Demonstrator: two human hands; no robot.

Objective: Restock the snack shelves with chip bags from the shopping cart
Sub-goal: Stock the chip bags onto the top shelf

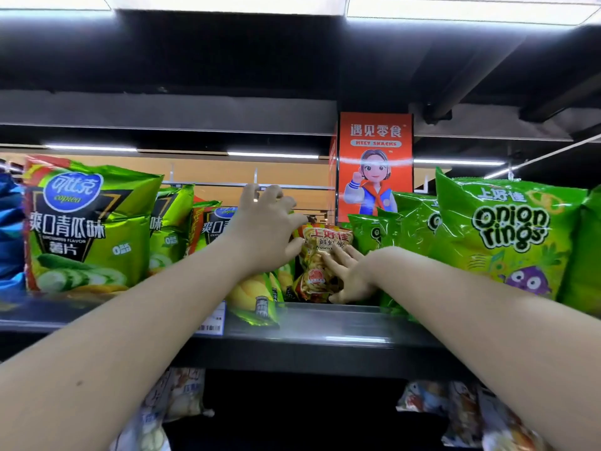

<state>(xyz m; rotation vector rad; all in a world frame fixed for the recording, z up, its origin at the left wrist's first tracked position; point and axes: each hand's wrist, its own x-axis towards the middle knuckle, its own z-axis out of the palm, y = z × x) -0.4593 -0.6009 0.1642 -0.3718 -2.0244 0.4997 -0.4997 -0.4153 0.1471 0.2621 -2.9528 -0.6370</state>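
Note:
A small orange prawn-cracker bag (320,255) stands upright on the top shelf (325,323), between green cucumber-flavour chip bags (87,222) on the left and green onion-rings bags (507,236) on the right. My left hand (266,222) reaches in from the left; its thumb and forefinger pinch the bag's top left corner while the other fingers spread upward. My right hand (348,275) comes in from the right and presses straight fingers flat on the bag's front. The shopping cart is out of view.
A yellow-green bag (257,297) leans at the shelf front under my left wrist, next to a price tag (211,320). An orange snack sign (375,164) hangs behind. Pale bags (455,408) sit on the lower shelf. A blue bag (9,229) is at far left.

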